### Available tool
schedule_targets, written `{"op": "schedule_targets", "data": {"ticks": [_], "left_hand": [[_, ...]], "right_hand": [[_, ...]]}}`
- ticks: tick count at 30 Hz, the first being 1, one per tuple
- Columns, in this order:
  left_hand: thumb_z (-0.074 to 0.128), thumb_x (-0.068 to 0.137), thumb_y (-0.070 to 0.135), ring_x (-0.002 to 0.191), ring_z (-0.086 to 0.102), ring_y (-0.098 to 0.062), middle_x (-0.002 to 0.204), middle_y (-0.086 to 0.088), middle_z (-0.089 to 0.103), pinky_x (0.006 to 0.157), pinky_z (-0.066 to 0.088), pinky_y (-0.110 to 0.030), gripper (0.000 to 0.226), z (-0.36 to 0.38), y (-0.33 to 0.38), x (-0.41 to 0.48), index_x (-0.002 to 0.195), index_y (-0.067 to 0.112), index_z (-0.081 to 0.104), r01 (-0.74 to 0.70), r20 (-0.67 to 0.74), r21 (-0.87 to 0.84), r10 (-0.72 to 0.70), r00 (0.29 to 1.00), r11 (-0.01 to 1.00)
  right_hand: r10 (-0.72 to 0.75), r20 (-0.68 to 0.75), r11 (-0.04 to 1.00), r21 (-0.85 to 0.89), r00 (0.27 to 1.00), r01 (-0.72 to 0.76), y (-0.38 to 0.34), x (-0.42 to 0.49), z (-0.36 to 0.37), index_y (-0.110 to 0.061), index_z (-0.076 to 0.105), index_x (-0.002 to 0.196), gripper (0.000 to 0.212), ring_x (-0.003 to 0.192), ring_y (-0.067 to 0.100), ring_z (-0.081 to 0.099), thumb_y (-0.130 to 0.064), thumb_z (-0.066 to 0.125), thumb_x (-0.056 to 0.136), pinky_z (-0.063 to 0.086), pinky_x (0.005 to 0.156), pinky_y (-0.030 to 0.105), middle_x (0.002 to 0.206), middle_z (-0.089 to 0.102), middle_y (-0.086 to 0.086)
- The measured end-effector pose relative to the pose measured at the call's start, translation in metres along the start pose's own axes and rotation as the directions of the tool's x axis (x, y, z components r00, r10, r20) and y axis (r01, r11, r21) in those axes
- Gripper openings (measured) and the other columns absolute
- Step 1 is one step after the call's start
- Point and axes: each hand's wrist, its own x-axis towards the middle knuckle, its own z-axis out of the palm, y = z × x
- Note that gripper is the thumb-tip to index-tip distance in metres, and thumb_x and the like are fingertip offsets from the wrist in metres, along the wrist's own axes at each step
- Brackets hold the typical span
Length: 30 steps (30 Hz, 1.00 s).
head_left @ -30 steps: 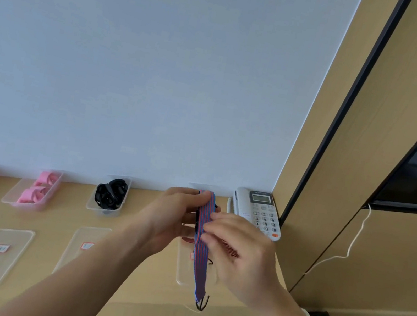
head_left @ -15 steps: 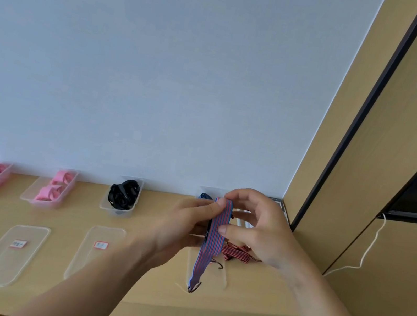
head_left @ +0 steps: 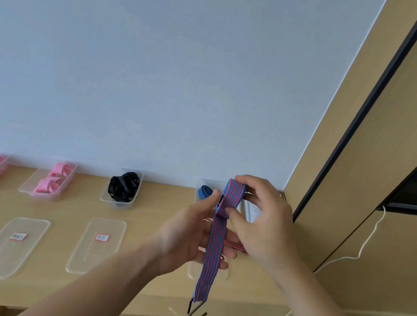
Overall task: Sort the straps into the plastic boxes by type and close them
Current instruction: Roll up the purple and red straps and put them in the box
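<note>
Both hands work the red-and-blue striped elastic strap (head_left: 211,255) in the air above the right end of the pale wooden tabletop (head_left: 69,209), in front of the rightmost clear plastic box (head_left: 203,183). The right hand (head_left: 264,228) has its thumb and fingers curled round the top of the strap, where the band bends over into a loop. The left hand (head_left: 188,240) pinches the doubled band just below that bend between thumb and forefinger, its other fingers loosely spread behind the hanging length. Held so, the strap looks to be getting folded up small, since its free tail, ending in a black wire hook (head_left: 195,314), seems too long to fit a box as it is. That box holds a coiled blue strap (head_left: 204,192), so it is probably the destination. Further left, a box of black straps (head_left: 117,202) and two boxes of pink straps (head_left: 28,187) stand open along the wall, flat clear lids (head_left: 90,256) lying in front, ready for closing.
</note>
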Motion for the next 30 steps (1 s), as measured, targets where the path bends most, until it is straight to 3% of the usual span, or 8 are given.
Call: {"op": "schedule_targets", "data": {"ticks": [3, 7, 12, 16, 19, 21, 24, 30], "left_hand": [[0.062, 0.088, 0.067, 0.092, 0.070, -0.042, 0.105, -0.026, 0.069, 0.089, 0.059, -0.063, 0.066, -0.003, 0.006, 0.002, 0.113, 0.006, 0.068, -0.011, -0.060, -0.078, 0.006, 0.998, 0.997], [0.060, 0.095, 0.056, 0.091, 0.071, -0.039, 0.107, -0.024, 0.071, 0.075, 0.062, -0.049, 0.049, -0.008, 0.014, 0.000, 0.107, 0.010, 0.073, -0.035, -0.057, -0.142, 0.027, 0.998, 0.989], [0.054, 0.104, 0.038, 0.092, 0.059, -0.031, 0.108, -0.018, 0.061, 0.077, 0.054, -0.044, 0.049, -0.018, 0.018, 0.004, 0.132, -0.001, 0.062, -0.073, -0.108, -0.155, 0.056, 0.993, 0.985], [0.055, 0.105, 0.025, 0.075, 0.065, -0.025, 0.100, -0.017, 0.067, 0.065, 0.060, -0.041, 0.034, -0.022, 0.016, 0.001, 0.125, -0.001, 0.062, -0.119, -0.111, -0.065, 0.111, 0.988, 0.991], [0.057, 0.105, 0.024, 0.090, 0.069, -0.033, 0.123, -0.024, 0.070, 0.086, 0.060, -0.061, 0.034, -0.022, 0.012, 0.000, 0.129, 0.001, 0.064, -0.155, -0.062, -0.003, 0.155, 0.986, 0.988], [0.061, 0.102, 0.027, 0.092, 0.070, -0.030, 0.128, -0.018, 0.072, 0.088, 0.059, -0.060, 0.034, -0.021, 0.011, -0.004, 0.130, 0.008, 0.066, -0.186, -0.018, 0.036, 0.187, 0.982, 0.982], [0.063, 0.097, 0.031, 0.092, 0.072, -0.026, 0.129, -0.016, 0.072, 0.083, 0.061, -0.050, 0.041, -0.022, 0.010, -0.008, 0.132, 0.010, 0.065, -0.217, 0.029, 0.065, 0.216, 0.976, 0.974], [0.065, 0.094, 0.052, 0.100, 0.071, -0.035, 0.113, -0.021, 0.072, 0.100, 0.055, -0.052, 0.057, -0.028, -0.005, -0.013, 0.130, 0.009, 0.069, -0.172, -0.007, 0.015, 0.172, 0.985, 0.985]], "right_hand": [[-0.167, -0.031, 0.984, -0.062, 0.985, 0.165, 0.006, -0.013, 0.008, -0.011, 0.063, 0.105, 0.046, 0.100, 0.009, 0.066, 0.011, 0.080, 0.068, 0.051, 0.089, 0.022, 0.105, 0.068, -0.003], [-0.292, -0.043, 0.953, -0.094, 0.955, 0.287, 0.010, -0.027, 0.017, -0.013, 0.062, 0.098, 0.044, 0.104, 0.011, 0.065, 0.015, 0.078, 0.067, 0.048, 0.088, 0.016, 0.109, 0.069, 0.001], [-0.360, 0.103, 0.929, -0.049, 0.927, 0.366, 0.006, -0.039, 0.019, -0.006, 0.071, 0.086, 0.017, 0.112, 0.015, 0.064, 0.006, 0.074, 0.075, 0.051, 0.092, 0.030, 0.107, 0.069, 0.003], [-0.230, 0.064, 0.972, 0.062, 0.971, 0.226, -0.004, -0.034, 0.015, -0.009, 0.075, 0.090, 0.017, 0.100, 0.009, 0.068, 0.002, 0.071, 0.078, 0.054, 0.086, 0.026, 0.097, 0.073, -0.006], [-0.010, 0.080, 0.999, 0.047, 0.997, 0.007, -0.010, -0.020, 0.012, -0.015, 0.070, 0.111, 0.035, 0.101, 0.008, 0.065, -0.005, 0.074, 0.078, 0.054, 0.084, 0.028, 0.107, 0.068, -0.011], [0.176, 0.250, 0.982, 0.029, 0.952, -0.189, -0.009, -0.012, 0.011, -0.019, 0.063, 0.125, 0.048, 0.109, 0.008, 0.061, -0.007, 0.075, 0.080, 0.054, 0.089, 0.038, 0.118, 0.064, -0.010], [0.279, 0.466, 0.930, 0.087, 0.840, -0.357, -0.008, -0.003, 0.009, -0.030, 0.064, 0.121, 0.045, 0.106, 0.008, 0.066, -0.013, 0.073, 0.080, 0.056, 0.090, 0.041, 0.113, 0.070, -0.011], [0.284, 0.349, 0.945, 0.055, 0.893, -0.322, -0.010, 0.000, 0.015, -0.031, 0.064, 0.114, 0.050, 0.107, 0.002, 0.064, -0.022, 0.076, 0.066, 0.053, 0.094, 0.033, 0.110, 0.070, -0.015]]}}
